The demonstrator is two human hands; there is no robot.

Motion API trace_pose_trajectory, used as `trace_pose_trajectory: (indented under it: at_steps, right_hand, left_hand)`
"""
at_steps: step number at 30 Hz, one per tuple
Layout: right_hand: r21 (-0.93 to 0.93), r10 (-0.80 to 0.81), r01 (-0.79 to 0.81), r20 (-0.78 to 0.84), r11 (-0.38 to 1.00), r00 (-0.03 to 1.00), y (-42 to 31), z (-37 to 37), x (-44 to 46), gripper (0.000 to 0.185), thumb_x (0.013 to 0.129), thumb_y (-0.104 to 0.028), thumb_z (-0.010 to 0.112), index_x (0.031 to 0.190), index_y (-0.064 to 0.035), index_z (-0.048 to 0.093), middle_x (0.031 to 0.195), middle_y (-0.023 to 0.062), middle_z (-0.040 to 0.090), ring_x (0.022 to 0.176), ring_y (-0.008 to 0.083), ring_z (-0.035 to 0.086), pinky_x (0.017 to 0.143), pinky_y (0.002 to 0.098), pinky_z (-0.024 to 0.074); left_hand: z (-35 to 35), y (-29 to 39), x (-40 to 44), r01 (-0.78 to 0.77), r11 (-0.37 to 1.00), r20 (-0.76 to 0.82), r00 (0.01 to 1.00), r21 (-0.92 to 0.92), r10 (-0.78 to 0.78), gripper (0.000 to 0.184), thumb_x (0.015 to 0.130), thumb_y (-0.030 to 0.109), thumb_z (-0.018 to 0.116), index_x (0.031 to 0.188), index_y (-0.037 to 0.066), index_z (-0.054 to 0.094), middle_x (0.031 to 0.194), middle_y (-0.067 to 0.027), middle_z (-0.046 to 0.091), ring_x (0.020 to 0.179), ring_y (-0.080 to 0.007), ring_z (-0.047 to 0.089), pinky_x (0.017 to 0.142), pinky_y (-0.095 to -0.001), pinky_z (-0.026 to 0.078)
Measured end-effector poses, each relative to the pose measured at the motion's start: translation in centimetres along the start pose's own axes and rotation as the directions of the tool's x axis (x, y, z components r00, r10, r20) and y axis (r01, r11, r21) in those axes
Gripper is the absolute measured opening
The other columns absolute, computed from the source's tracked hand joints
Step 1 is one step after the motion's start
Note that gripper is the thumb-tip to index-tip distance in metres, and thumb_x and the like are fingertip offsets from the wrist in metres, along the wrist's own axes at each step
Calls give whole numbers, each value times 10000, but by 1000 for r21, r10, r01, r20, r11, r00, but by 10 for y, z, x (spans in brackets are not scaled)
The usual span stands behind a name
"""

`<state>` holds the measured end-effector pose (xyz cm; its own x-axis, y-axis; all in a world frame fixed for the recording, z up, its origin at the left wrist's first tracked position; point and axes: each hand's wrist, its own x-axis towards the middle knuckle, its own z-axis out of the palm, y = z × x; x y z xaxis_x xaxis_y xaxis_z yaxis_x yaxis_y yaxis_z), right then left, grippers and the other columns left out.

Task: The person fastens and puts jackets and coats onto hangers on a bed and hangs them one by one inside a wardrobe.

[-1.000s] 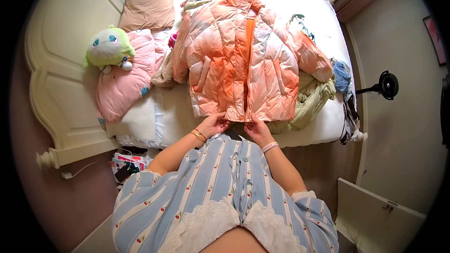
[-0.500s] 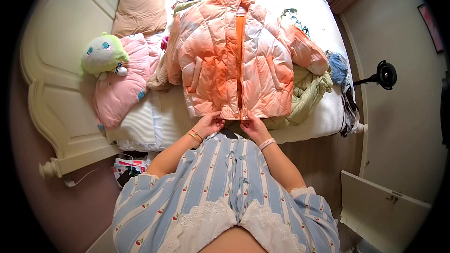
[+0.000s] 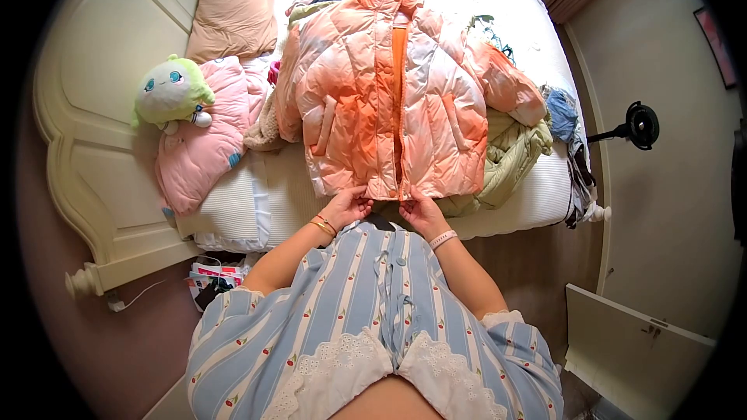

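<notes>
An orange and white puffer jacket (image 3: 350,101) lies spread on the bed, its front toward me and its hem at the near edge. Down its middle the front placket is partly open, showing orange lining. My left hand (image 3: 348,205) pinches the hem just left of the opening. On the other side of the opening, my right hand (image 3: 422,212) grips the hem with closed fingers. The fingertips of both hands are partly hidden by the fabric. A light green padded garment (image 3: 513,159) lies under the jacket's right side.
The bed (image 3: 537,206) has a white headboard (image 3: 101,101) at left. A plush toy (image 3: 169,92) rests on a pink pillow (image 3: 206,144), near a beige pillow (image 3: 233,15). Denim (image 3: 560,113) lies at the right edge. A black round-headed object (image 3: 641,124) stands near the wall.
</notes>
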<state>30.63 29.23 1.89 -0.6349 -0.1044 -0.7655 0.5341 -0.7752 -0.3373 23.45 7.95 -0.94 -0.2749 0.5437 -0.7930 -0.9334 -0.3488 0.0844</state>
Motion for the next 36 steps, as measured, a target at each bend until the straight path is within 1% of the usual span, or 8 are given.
trace_pose_trajectory:
  at_steps: [12,15,18,20,22,28,34,36]
  right_hand:
    - [-108,202,-178,275,978,940,-8,54,-18,203,853,-193,649,1027,-126,569,880,24,593,801,170,578,718,309,512]
    - [-123,-278,307,208,944,938,-16,32,-5,300,846,-70,613,1132,-135,549,916,19,597,824,152,591,744,316,525]
    - [70,-347,341,104,937,932,-55,8,-22,423,832,-12,593,1225,-149,518,980,24,611,881,161,605,785,324,533]
    - [36,-382,383,-28,923,924,-77,-4,-31,398,835,-30,596,1214,-126,524,1070,46,614,927,177,610,800,334,535]
    - [30,-440,441,-17,897,898,-98,-20,-32,343,838,-76,613,1174,-95,547,1129,79,606,976,194,609,811,340,533]
    - [103,-332,352,-169,930,928,-130,-42,-26,248,862,-137,603,1100,-77,574,1073,80,634,997,228,609,853,380,513]
    - [106,-243,280,-276,954,930,-129,-66,-7,214,867,-174,603,1049,-62,599,1055,77,639,978,249,611,887,422,484]
    - [106,-249,289,-287,951,925,-123,-63,-7,192,863,-160,607,1030,-64,608,1046,78,640,973,249,612,880,413,488]
  left_hand:
    - [42,1,-41,144,954,57,985,264,-165,176,854,155,642,982,34,626,868,-56,651,760,-146,582,692,-254,486]
    - [34,6,-56,-61,833,312,940,550,-137,171,870,207,610,930,54,658,934,-60,659,846,-143,607,755,-277,489]
    - [17,27,-87,-137,845,390,916,516,-89,169,874,148,590,923,-4,647,910,-105,666,785,-158,632,722,-273,514]
    - [-28,43,-63,-130,910,278,960,395,16,202,875,183,573,923,-2,637,886,-110,660,804,-194,628,757,-306,513]
    - [-83,56,-27,-138,983,199,967,-121,160,208,880,203,559,942,17,625,918,-126,647,895,-238,608,787,-367,507]
    - [-141,92,22,-450,766,-408,873,-460,268,493,809,476,630,1098,94,514,1029,-87,549,954,-281,541,848,-422,452]
    - [-180,133,26,-581,594,-453,812,-557,368,552,702,565,708,1108,232,539,959,-39,553,826,-227,538,677,-341,458]
    - [-204,144,6,-562,674,-214,820,-479,531,482,699,444,767,1072,223,555,848,13,569,786,-170,576,595,-302,450]
